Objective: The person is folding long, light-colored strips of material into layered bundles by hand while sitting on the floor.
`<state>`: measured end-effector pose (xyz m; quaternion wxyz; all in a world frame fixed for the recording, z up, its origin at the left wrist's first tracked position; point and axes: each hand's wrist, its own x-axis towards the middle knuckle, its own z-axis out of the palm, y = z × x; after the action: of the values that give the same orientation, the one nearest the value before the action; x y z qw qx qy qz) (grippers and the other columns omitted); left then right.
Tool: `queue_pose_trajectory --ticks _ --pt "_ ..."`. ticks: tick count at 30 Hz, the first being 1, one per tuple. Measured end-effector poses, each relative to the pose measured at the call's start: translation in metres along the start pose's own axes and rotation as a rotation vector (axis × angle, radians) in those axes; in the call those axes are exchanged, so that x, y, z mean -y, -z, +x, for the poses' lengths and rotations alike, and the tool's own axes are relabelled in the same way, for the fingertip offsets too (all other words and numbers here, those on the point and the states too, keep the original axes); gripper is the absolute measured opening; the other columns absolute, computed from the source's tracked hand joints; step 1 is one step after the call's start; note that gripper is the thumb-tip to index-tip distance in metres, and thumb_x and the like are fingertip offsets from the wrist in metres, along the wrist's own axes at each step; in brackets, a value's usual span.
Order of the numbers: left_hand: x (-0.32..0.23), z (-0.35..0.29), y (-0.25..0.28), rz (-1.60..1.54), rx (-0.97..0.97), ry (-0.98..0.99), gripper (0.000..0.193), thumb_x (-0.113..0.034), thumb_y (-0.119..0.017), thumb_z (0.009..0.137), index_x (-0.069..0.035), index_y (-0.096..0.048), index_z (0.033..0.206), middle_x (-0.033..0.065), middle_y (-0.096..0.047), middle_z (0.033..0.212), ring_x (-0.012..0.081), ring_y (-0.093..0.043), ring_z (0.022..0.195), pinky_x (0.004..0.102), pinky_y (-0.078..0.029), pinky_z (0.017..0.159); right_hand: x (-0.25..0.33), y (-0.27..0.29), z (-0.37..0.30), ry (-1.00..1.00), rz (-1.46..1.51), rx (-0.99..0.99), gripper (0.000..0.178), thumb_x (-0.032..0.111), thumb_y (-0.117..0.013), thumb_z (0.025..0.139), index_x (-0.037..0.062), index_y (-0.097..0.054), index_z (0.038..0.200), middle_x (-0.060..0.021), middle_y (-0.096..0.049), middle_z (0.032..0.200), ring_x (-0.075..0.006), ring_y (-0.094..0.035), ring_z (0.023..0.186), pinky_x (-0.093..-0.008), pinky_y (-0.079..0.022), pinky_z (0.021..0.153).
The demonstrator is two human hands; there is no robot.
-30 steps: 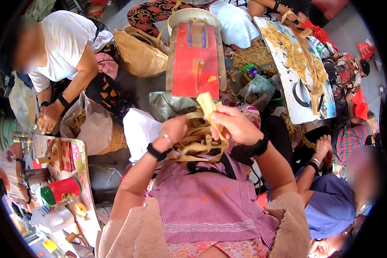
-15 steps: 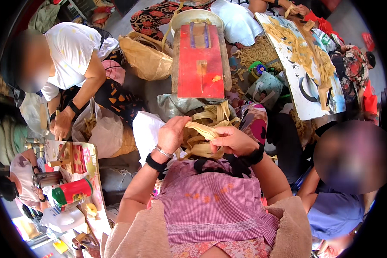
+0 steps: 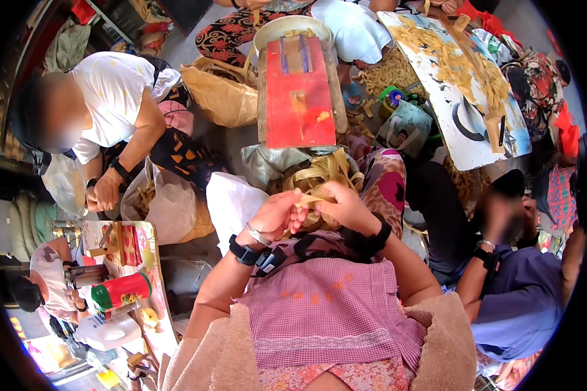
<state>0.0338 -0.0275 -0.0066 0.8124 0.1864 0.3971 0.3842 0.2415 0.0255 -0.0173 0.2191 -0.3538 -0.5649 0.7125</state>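
Note:
In front of my lap, my left hand (image 3: 277,215) and my right hand (image 3: 344,208) are close together, both closed on a pale yellow flat strip (image 3: 314,197). The strip runs between the pinching fingers; parts of it are hidden by them. Just beyond and below my hands lies a loose heap of similar long yellow strips (image 3: 329,171). A white cloth or bag (image 3: 231,203) is beside my left wrist. My lap is covered by a purple checked apron (image 3: 326,300).
A red board (image 3: 300,117) on a wooden plank stands ahead, its far end at a pale basin (image 3: 293,26). Far right, a white tabletop (image 3: 459,140) bears yellow pieces. A paper sack (image 3: 221,98) and a seated person (image 3: 120,104) are left; another person (image 3: 518,300) sits right.
My left hand has turned and its fingers now curl inward. My right hand has moved up, closer to it. The strip, earlier stretched out between them, now shows only as a short length.

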Motion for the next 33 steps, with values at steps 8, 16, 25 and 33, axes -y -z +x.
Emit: queue_pose_trajectory --ticks 8,16,25,33 --pt "0.02 0.012 -0.021 0.318 0.019 -0.121 0.027 -0.016 -0.058 0.091 -0.003 -0.054 0.114 0.0012 -0.059 0.087 0.0076 -0.056 0.067 0.0197 -0.048 0.055 0.002 0.007 -0.014 -0.095 0.374 0.113 0.024 0.023 -0.051 0.095 0.0039 -0.055 0.109 -0.002 -0.059 0.076 -0.0047 -0.046 0.052 -0.0181 -0.036 0.046" --pt "0.018 0.007 -0.022 1.389 -0.234 -0.658 0.02 -0.006 -0.058 0.081 -0.003 -0.052 0.099 0.0077 -0.06 0.083 0.0186 -0.06 0.069 0.029 -0.049 0.058 -0.015 0.005 -0.009 -0.323 0.616 0.0 0.019 0.026 -0.049 0.096 0.0088 -0.056 0.099 0.0029 -0.051 0.068 -0.0056 -0.045 0.049 -0.0181 -0.036 0.044" --pt "0.014 0.02 -0.015 1.219 -0.221 -0.503 0.016 -0.014 -0.055 0.087 -0.004 -0.051 0.099 0.0187 -0.062 0.08 0.0361 -0.062 0.074 0.038 -0.049 0.062 0.0 -0.004 -0.002 -0.256 0.129 -0.02 0.02 0.02 -0.056 0.089 0.0051 -0.057 0.103 -0.001 -0.056 0.075 -0.0127 -0.056 0.063 -0.0262 -0.045 0.055" --pt "0.039 0.036 0.012 1.318 -0.365 -0.681 0.019 -0.017 -0.059 0.084 -0.007 -0.05 0.097 0.0163 -0.06 0.078 0.0344 -0.061 0.073 0.0404 -0.048 0.061 -0.031 -0.007 0.011 0.111 -0.342 -0.126 0.02 0.013 -0.057 0.085 0.0001 -0.061 0.101 -0.0045 -0.059 0.096 -0.0167 -0.059 0.085 -0.028 -0.048 0.073"
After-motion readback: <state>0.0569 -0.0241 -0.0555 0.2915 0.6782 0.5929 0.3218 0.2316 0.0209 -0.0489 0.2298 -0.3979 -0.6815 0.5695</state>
